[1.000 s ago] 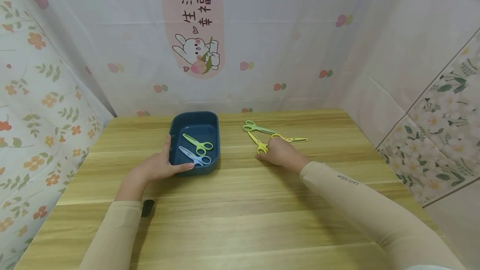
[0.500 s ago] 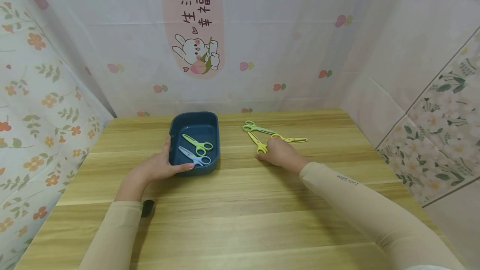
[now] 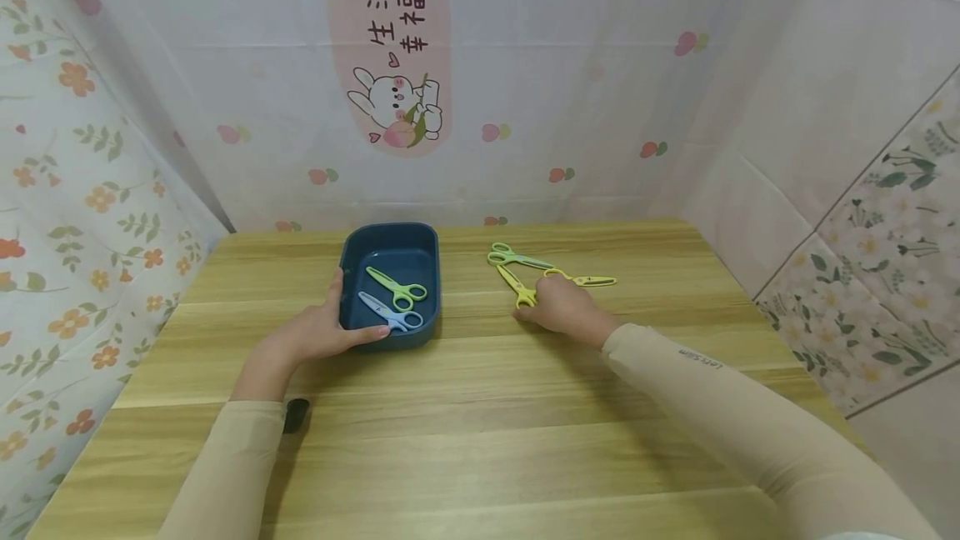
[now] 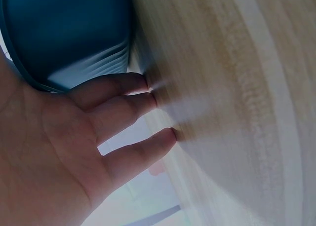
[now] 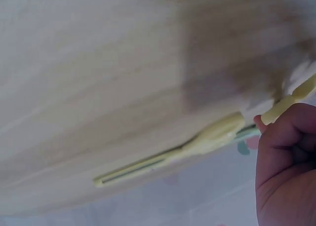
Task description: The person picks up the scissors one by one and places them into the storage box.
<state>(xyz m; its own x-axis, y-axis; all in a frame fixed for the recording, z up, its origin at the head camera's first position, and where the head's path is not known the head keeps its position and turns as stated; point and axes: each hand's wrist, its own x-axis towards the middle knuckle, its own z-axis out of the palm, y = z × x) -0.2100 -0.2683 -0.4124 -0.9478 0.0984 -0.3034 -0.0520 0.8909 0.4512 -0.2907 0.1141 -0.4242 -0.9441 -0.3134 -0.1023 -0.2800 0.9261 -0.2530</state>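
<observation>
My left hand (image 3: 318, 333) rests against the near left corner of a dark blue box (image 3: 437, 273), its thumb lying on the near rim. In the left wrist view, straight fingers (image 4: 140, 152) reach past the box wall with their tips at the table. Inside the box lie green scissors (image 3: 390, 283) and light blue scissors (image 3: 378, 307). My right hand (image 3: 562, 304) pinches the handle of yellow scissors (image 3: 514, 283), blades pointing away from me; its fingers hide part of the handle. Just behind that hand lie more yellow scissors (image 3: 592, 280), and farther back, pale green scissors (image 3: 521, 257).
The wooden table (image 3: 480, 423) meets a printed curtain (image 3: 585, 107) at its back edge. Patterned cloth (image 3: 75, 190) hangs at the left and a flowered panel (image 3: 877, 273) stands at the right. A small black object (image 3: 296, 416) shows beside the left wrist.
</observation>
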